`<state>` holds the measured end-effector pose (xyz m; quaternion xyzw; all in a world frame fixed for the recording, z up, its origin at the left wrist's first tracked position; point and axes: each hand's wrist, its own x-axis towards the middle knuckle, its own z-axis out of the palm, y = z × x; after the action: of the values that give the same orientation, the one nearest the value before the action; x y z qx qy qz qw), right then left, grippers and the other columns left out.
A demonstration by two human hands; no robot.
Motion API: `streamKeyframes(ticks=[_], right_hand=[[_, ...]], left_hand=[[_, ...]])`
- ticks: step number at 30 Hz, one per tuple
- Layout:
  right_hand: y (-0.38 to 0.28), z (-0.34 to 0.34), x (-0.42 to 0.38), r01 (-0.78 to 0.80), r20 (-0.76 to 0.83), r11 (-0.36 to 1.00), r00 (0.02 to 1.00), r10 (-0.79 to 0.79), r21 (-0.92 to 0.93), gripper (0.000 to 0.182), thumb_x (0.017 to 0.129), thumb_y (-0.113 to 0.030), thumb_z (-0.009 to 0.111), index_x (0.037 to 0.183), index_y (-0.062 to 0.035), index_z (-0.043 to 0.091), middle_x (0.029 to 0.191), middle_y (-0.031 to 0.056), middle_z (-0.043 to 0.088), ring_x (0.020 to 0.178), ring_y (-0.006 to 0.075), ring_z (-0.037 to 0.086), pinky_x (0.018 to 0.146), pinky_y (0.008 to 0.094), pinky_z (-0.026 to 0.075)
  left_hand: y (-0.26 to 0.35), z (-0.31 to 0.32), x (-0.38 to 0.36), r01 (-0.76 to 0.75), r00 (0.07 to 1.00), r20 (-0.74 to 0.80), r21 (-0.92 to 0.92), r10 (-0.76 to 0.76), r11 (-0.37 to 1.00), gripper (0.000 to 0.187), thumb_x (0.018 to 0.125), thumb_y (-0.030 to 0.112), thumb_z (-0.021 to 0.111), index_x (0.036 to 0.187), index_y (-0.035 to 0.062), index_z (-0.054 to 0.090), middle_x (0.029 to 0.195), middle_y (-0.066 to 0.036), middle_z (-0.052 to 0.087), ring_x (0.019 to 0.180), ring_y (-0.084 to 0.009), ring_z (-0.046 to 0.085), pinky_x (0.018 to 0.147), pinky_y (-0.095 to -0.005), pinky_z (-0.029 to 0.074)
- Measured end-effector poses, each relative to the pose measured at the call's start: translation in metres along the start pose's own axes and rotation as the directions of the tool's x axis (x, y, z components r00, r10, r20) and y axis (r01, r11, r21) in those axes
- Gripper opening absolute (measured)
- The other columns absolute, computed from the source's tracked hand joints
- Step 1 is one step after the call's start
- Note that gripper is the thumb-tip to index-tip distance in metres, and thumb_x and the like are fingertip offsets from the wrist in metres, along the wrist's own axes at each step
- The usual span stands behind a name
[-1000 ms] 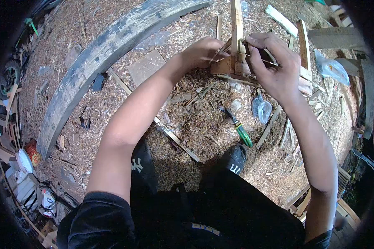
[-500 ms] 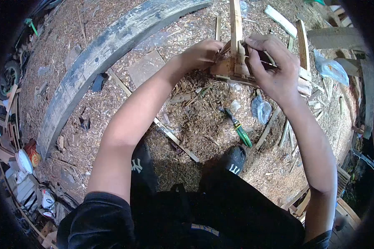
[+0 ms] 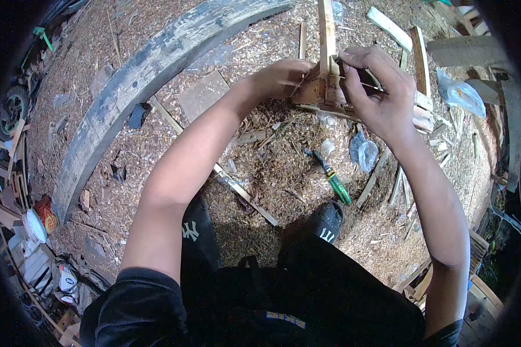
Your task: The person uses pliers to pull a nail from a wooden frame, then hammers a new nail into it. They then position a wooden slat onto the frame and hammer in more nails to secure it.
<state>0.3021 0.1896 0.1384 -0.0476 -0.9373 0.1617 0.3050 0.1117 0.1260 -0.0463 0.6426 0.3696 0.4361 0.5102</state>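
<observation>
A small wooden frame with a tall upright strip stands at the top centre of the head view. My left hand is closed on the left side of this frame, its fingertips partly hidden behind the wood. On the other side, my right hand makes a pinch, thumb and forefinger meeting close to the upright. Whatever is between those fingertips is too small to make out. Green-handled pliers lie on the ground below the frame, near my right shoe.
Sawdust and wood shavings cover the ground. A long curved, weathered beam arcs across the left. Clear plastic bags lie near the frame. A flat board and several loose strips are scattered around, with scrap wood at the right.
The wooden frame has tilted slightly, and my left hand has shifted a little with it. My right hand keeps its pinch almost in place.
</observation>
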Motion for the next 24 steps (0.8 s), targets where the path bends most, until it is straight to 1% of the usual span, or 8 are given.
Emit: streamKeyframes(ticks=[3,9,13,15,16,17,20,24], right_hand=[[0.001,0.000,0.000,-0.002,0.004,1.000,1.000,0.002,-0.006,0.015,0.079,0.005,0.067,0.094,0.0000,0.070,0.092,0.0120,0.071,0.086,0.0271,0.071,0.077,0.0351,0.057],[0.002,0.001,0.000,0.012,-0.007,1.000,1.000,-0.012,-0.011,0.016,0.079,0.005,0.067,0.094,0.0001,0.070,0.092,0.0120,0.071,0.086,0.0271,0.071,0.077,0.0355,0.058],[0.003,0.000,0.000,0.019,-0.007,1.000,1.000,-0.019,-0.004,0.017,0.079,0.005,0.067,0.095,0.0002,0.070,0.093,0.0120,0.071,0.087,0.0272,0.071,0.077,0.0356,0.058],[0.003,0.000,-0.002,-0.006,0.003,1.000,1.000,0.006,-0.002,0.017,0.079,0.005,0.067,0.095,0.0003,0.070,0.094,0.0123,0.071,0.087,0.0274,0.071,0.077,0.0359,0.058],[0.003,0.000,-0.002,-0.007,0.002,1.000,1.000,0.007,-0.003,0.017,0.079,0.005,0.067,0.095,0.0003,0.070,0.094,0.0123,0.071,0.087,0.0274,0.071,0.077,0.0359,0.058],[0.004,0.000,-0.002,0.011,0.002,1.000,1.000,-0.011,0.002,0.017,0.079,0.005,0.066,0.096,0.0005,0.069,0.094,0.0126,0.071,0.087,0.0277,0.071,0.077,0.0359,0.058],[0.004,-0.001,-0.001,0.020,0.005,1.000,1.000,-0.020,0.017,0.018,0.079,0.006,0.064,0.096,0.0011,0.069,0.094,0.0132,0.071,0.087,0.0284,0.071,0.078,0.0362,0.058],[0.002,-0.005,-0.002,-0.013,0.014,0.999,1.000,0.012,0.051,0.021,0.077,0.009,0.058,0.094,0.0027,0.069,0.094,0.0144,0.071,0.086,0.0295,0.071,0.078,0.0368,0.058]], left_hand=[[-0.004,0.002,-0.007,-0.101,0.984,-0.109,0.327,0.144,0.940,0.039,0.094,0.007,0.063,0.133,0.0017,0.057,0.125,-0.009,0.062,0.108,-0.0180,0.063,0.096,-0.0337,0.052],[0.012,0.004,-0.008,0.077,0.997,-0.012,0.090,-0.077,0.993,0.042,0.093,-0.001,0.059,0.134,0.0059,0.058,0.126,-0.007,0.061,0.110,-0.0179,0.062,0.095,-0.0344,0.052],[0.016,0.000,-0.006,0.122,0.988,-0.127,0.336,-0.084,0.934,0.044,0.093,-0.001,0.057,0.136,0.0116,0.059,0.125,-0.006,0.061,0.106,-0.0171,0.064,0.092,-0.0330,0.054],[0.030,-0.010,-0.003,0.534,0.798,-0.408,0.139,-0.443,0.834,0.043,0.095,0.003,0.056,0.136,0.0152,0.059,0.128,-0.007,0.061,0.102,-0.0166,0.065,0.086,-0.0312,0.056],[0.035,-0.015,-0.008,0.527,0.834,-0.451,0.485,-0.316,0.698,0.034,0.098,0.010,0.056,0.131,0.0130,0.062,0.125,-0.008,0.065,0.099,-0.0167,0.066,0.080,-0.0306,0.055],[0.040,-0.018,-0.014,0.526,0.835,-0.450,0.487,-0.315,0.697,0.034,0.098,0.010,0.056,0.131,0.0130,0.062,0.125,-0.008,0.065,0.099,-0.0167,0.066,0.080,-0.0306,0.055],[0.080,-0.010,-0.027,0.344,0.752,-0.654,0.497,0.083,0.797,0.024,0.095,0.009,0.065,0.118,0.0105,0.072,0.108,-0.009,0.074,0.098,-0.0180,0.068,0.087,-0.0321,0.056],[0.120,0.009,-0.028,0.139,0.782,-0.552,0.608,0.290,0.782,0.019,0.089,0.012,0.075,0.108,0.0085,0.076,0.106,-0.007,0.074,0.101,-0.0180,0.069,0.089,-0.0319,0.056]])
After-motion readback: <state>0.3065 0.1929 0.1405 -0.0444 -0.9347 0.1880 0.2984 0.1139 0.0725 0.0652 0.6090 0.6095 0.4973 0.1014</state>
